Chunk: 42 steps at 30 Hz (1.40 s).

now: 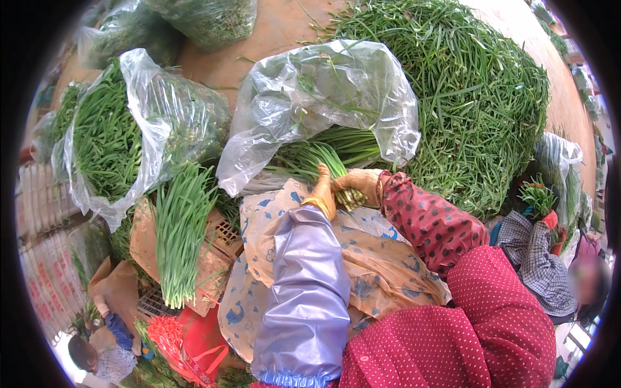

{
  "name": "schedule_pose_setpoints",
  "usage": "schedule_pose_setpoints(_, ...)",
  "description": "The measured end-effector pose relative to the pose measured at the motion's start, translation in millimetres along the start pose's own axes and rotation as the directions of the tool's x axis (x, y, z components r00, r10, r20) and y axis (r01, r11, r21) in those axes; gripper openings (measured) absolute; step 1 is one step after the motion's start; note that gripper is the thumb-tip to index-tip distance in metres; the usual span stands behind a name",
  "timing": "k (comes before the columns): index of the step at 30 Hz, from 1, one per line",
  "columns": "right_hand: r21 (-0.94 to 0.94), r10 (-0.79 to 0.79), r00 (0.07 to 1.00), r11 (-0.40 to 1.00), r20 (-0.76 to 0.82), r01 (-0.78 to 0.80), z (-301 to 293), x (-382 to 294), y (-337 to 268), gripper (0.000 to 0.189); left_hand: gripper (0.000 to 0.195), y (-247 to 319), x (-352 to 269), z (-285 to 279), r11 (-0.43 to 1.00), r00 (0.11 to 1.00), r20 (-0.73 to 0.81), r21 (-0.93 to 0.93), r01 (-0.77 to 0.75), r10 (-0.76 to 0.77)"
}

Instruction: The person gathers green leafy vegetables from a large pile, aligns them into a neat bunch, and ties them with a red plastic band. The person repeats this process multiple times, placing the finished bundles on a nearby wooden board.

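Note:
My left hand (324,193), in a tan glove below a shiny lilac sleeve cover, grips a bunch of green garlic chives (324,156) with its thumb upright against it. My right hand (358,183), gloved too, closes on the same bunch from the right. The pale stem ends (351,199) point towards me and the leaves run away from me. More chives (356,145) lie just behind, inside the mouth of a clear plastic bag (330,82). Beneath my hands, a patterned apron or cloth (383,257) covers my lap.
Left, a neat chive bundle (182,237) rests on cardboard (144,233), near an open bag (148,97) of chives. Red plastic ties (167,334) lie below. A large heap of loose chives (470,106) rises at the right. People work at right (538,262) and lower left (114,356).

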State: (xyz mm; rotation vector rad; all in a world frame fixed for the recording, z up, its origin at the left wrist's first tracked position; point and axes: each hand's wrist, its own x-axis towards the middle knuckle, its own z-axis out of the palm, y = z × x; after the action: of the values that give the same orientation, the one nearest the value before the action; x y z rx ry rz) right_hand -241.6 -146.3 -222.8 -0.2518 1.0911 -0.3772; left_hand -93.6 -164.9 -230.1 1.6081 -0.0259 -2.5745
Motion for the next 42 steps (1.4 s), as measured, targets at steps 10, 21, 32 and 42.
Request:
schedule_pose_setpoints(10, -0.194, -0.098, 0.988, 0.978, -0.118, 0.074, 13.2, -66.9, -35.4, 0.046, 0.067, -3.9, -54.2, -1.1, 0.764, 0.799, -0.179, 0.468, -0.444, 0.574)
schedule_pose_setpoints(21, -0.416, -0.259, 0.96, 0.889, -0.106, 0.194, -13.0, -144.3, -40.2, 0.051, 0.048, -51.0, -161.7, -2.8, 0.683, 0.677, 0.102, -0.04, -0.729, 0.729)
schedule_pose_setpoints(32, 0.091, -0.459, 0.877, 0.889, 0.145, 0.45, 48.2, -259.8, -57.6, 0.052, 0.044, -81.2, -179.7, -15.3, 0.616, 0.606, 0.114, -0.125, -0.778, 0.787)
schedule_pose_setpoints(42, -0.661, -0.472, 0.711, 0.75, -0.522, 0.012, -15.0, -216.8, 0.1, 0.09, 0.038, -83.1, -167.3, -13.6, 0.584, 0.568, 0.139, -0.148, -0.798, 0.811)
